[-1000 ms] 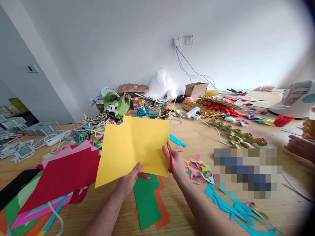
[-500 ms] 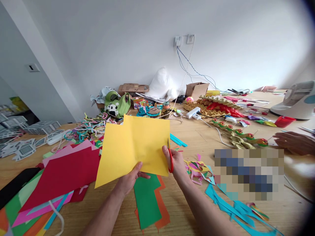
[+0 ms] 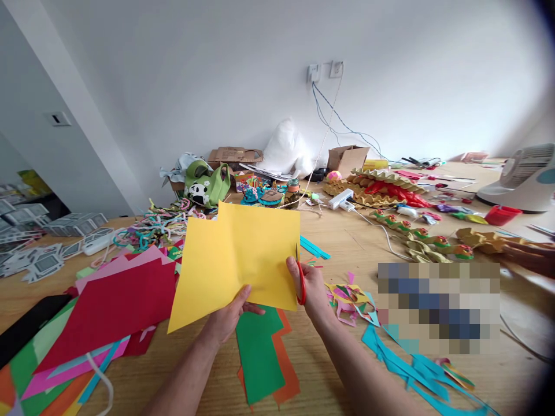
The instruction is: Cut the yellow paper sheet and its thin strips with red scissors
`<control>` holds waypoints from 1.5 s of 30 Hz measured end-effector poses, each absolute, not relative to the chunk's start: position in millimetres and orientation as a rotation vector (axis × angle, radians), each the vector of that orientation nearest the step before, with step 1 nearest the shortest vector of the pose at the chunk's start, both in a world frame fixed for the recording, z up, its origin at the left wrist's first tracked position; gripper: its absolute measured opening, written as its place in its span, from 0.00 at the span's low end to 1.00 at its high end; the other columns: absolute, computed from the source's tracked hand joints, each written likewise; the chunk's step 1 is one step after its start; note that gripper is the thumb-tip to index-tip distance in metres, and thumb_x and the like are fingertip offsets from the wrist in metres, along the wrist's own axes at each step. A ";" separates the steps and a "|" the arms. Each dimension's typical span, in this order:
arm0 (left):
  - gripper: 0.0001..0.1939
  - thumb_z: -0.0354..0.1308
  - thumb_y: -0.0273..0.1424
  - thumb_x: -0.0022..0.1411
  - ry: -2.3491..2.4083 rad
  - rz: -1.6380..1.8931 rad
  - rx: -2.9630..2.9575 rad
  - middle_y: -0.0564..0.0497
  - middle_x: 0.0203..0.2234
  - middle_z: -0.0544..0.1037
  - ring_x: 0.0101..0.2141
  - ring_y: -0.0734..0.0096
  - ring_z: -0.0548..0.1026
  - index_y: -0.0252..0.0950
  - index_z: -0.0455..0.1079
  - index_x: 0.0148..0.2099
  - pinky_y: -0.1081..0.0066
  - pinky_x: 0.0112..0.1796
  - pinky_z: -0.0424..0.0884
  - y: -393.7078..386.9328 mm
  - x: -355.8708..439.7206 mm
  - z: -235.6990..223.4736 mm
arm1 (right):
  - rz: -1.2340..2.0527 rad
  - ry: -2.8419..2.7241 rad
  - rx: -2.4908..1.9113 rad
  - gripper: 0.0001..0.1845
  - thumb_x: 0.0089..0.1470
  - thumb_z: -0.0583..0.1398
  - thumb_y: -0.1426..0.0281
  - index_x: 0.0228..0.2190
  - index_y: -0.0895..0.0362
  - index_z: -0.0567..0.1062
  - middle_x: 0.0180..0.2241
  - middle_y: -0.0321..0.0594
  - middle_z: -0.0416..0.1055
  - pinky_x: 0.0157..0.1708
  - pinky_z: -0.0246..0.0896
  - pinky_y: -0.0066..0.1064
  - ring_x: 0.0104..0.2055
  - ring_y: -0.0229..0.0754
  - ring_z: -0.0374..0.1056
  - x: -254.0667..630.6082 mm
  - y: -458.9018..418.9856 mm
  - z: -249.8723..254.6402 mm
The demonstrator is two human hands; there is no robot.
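A large sheet of yellow paper (image 3: 243, 254) with a notch at its upper left is held up in front of me. My left hand (image 3: 232, 315) pinches its lower edge, thumb on the near face. My right hand (image 3: 310, 289) is closed around red-handled scissors (image 3: 301, 283) at the sheet's right edge, the dark blade pointing upward; the right thumb also rests by the paper. Beneath the sheet, a green paper piece (image 3: 262, 358) with stepped edges lies over an orange paper piece (image 3: 288, 387) on the table.
Stacked coloured paper, topped by a red sheet (image 3: 113, 312), lies at left beside a black phone-like slab (image 3: 30, 326). Blue paper scraps (image 3: 399, 367) spread at right. A power strip (image 3: 341, 199), egg-carton strips (image 3: 420, 234) and a fan (image 3: 520, 179) stand farther back. Another person's hand (image 3: 531, 257) is at far right.
My hands, the yellow paper and the scissors look almost unchanged. At far right the other person's hand has shifted right, and an egg-carton strip now shows beside it.
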State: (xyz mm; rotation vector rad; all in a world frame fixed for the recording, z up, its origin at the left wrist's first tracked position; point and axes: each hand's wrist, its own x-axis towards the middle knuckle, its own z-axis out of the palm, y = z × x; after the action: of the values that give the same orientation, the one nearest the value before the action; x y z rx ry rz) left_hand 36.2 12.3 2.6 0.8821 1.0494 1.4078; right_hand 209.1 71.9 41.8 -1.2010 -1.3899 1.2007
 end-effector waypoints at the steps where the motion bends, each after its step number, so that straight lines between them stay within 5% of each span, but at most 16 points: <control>1: 0.28 0.61 0.38 0.53 1.046 1.406 0.885 0.43 0.51 0.72 0.37 0.60 0.78 0.38 0.64 0.56 0.67 0.28 0.75 12.4 36.2 2.6 | 1.198 -1.387 -1.199 0.32 0.41 0.56 0.42 0.16 0.60 0.69 0.13 0.39 0.65 0.16 0.49 0.26 0.17 0.38 0.60 208.9 72.0 41.4; 25: 0.31 0.61 0.37 0.54 1.028 1.398 0.874 0.41 0.52 0.71 0.37 0.59 0.78 0.38 0.60 0.59 0.68 0.29 0.76 12.8 37.7 1.7 | 1.303 -1.289 -1.124 0.32 0.43 0.57 0.43 0.22 0.63 0.75 0.19 0.44 0.73 0.17 0.55 0.27 0.20 0.43 0.67 207.1 70.8 38.7; 45: 0.30 0.62 0.37 0.52 1.043 1.411 0.838 0.44 0.50 0.73 0.36 0.60 0.78 0.40 0.63 0.57 0.67 0.28 0.75 13.8 37.9 0.7 | 1.244 -1.347 -1.206 0.31 0.42 0.57 0.43 0.15 0.60 0.71 0.14 0.40 0.68 0.15 0.50 0.26 0.16 0.39 0.63 208.7 72.1 40.6</control>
State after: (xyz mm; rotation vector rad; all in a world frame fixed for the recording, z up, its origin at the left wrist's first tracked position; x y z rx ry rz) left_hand 37.9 13.8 0.7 0.8381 1.0431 1.4112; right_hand 208.7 72.1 40.6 -1.2057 -1.3469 1.2439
